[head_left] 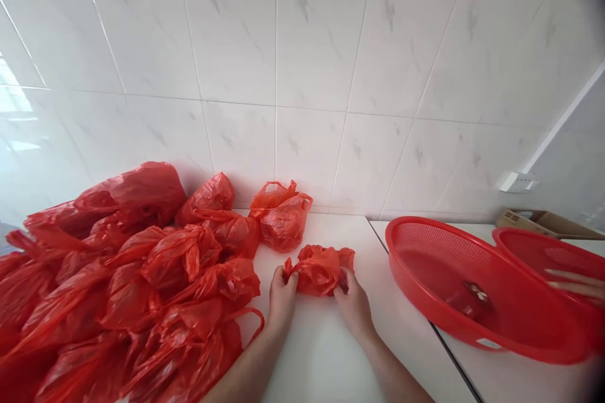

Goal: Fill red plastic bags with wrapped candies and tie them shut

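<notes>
Left hand (282,296) and right hand (353,310) gripped, curled closed, a crumpled red plastic bag (319,271) on the worktop (321,359); a slackened grip could let it spring open toward the heap of red bags (142,277).

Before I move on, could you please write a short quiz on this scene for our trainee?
1. Which is nearer the pile of red bags: the left hand or the right hand?
2. True or false: the bag between the hands lies inside the red basket.
3. What is under the co-worker's fingers?

Key: 1. The left hand. 2. False. 3. A second basket.
</notes>
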`<state>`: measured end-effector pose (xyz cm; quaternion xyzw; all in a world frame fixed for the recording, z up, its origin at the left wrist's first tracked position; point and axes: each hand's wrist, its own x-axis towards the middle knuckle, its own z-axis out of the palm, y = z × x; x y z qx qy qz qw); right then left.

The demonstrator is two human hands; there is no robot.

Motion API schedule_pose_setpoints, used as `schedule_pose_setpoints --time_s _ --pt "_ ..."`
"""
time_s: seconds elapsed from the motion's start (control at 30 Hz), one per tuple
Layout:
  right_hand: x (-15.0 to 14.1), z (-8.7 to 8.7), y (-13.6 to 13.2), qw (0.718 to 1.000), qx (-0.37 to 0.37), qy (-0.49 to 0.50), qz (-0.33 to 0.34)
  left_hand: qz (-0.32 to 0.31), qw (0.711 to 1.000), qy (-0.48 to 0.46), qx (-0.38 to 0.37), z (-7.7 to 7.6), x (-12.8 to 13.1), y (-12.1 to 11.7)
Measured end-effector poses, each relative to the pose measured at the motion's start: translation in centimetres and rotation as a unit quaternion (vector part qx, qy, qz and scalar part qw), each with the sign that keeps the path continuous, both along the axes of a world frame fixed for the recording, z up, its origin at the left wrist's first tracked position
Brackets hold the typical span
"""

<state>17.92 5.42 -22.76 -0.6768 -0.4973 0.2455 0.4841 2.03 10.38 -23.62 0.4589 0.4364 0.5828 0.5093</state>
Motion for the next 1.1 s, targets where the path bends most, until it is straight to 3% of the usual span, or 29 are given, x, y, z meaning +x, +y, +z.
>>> schedule_pose_setpoints --time_s 0.13,0.33,0.43,0.53,0.63,0.7,0.73,0.8,0.9,1.0,1.1 --pt "0.4 -0.3 -0.3 0.995 0.021 0.093 0.020 -0.031 0.999 -0.010 0.011 0.2 0.0 -0.4" --pt "0.8 -0.6 -0.7 0.991 0.031 0.131 0.006 -0.075 0.996 -0.036 -0.020 0.1 -0.6 -0.7" --pt "1.2 -0.3 -1.4 0.994 0.079 0.039 -0.059 -0.092 0.994 -0.045 -0.022 0.2 -0.6 -1.0" --pt "1.1 0.8 -2.0 0.971 0.187 -0.125 -0.078 -0.107 0.993 -0.038 -0.013 0.5 -0.5 -1.3" --pt "0.4 2.4 -1.7 0.922 0.266 -0.280 -0.002 -0.118 0.993 -0.005 0.004 0.7 -0.6 -1.7" --pt "0.0 3.1 -0.8 0.907 0.255 -0.332 0.058 -0.115 0.993 0.012 0.013 0.6 -0.7 -1.8" --pt "0.0 3.3 -0.2 0.912 0.235 -0.328 0.080 -0.113 0.993 0.009 0.016 0.5 -0.8 -1.8" --pt "0.5 3.2 1.3 0.950 0.171 -0.246 0.090 -0.118 0.993 -0.018 0.016 0.5 -1.0 -1.7" --pt "2.3 2.5 3.3 0.998 0.064 -0.009 0.010 -0.141 0.987 -0.075 -0.022 0.8 -1.1 -1.2" --pt "4.0 1.9 4.0 0.985 0.036 0.157 -0.069 -0.138 0.975 -0.134 -0.111 2.0 -0.9 -0.3" --pt "4.9 1.7 3.5 0.979 0.051 0.190 -0.054 -0.141 0.963 -0.189 -0.129 3.6 -0.8 0.4"
